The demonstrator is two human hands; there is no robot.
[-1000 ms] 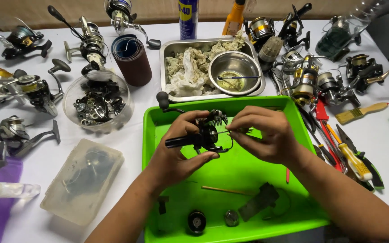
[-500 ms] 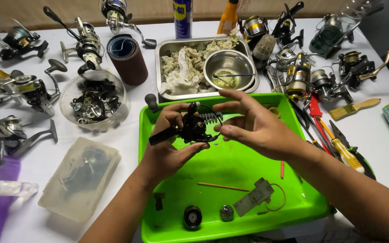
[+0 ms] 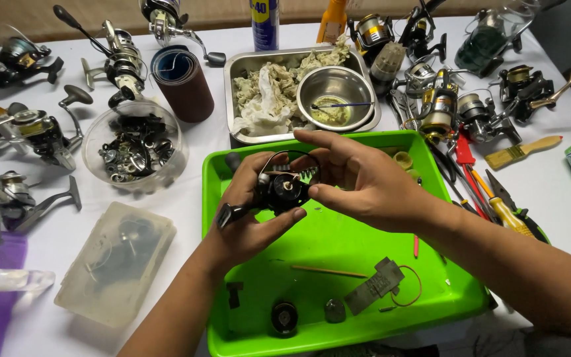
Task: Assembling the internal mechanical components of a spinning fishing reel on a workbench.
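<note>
Shifted a little lower and nearer over the bright green plastic tray (image 3: 365, 228) since half a second earlier, with the small black fishing-reel body (image 3: 284, 190) carried along and the head view tilted down slightly. Held firmly in the left hand (image 3: 254, 218), fingers closed around the reel's lower body and stubby black stem, thumb pressed up from beneath. Met from the other side by the right hand (image 3: 365, 182), thumb and forefinger pinched at the reel's upper edge, beside a thin wire bail and a small coiled spring (image 3: 305, 175) at the top of the grip. Judged as the main risk: the spring or a tiny screw springing free if the pinch slipped, then rolling among the loose dark parts and the flat grey plate (image 3: 377, 285) below the grip. Also possible: greasy fingers losing the body, dropped onto the tray.
</note>
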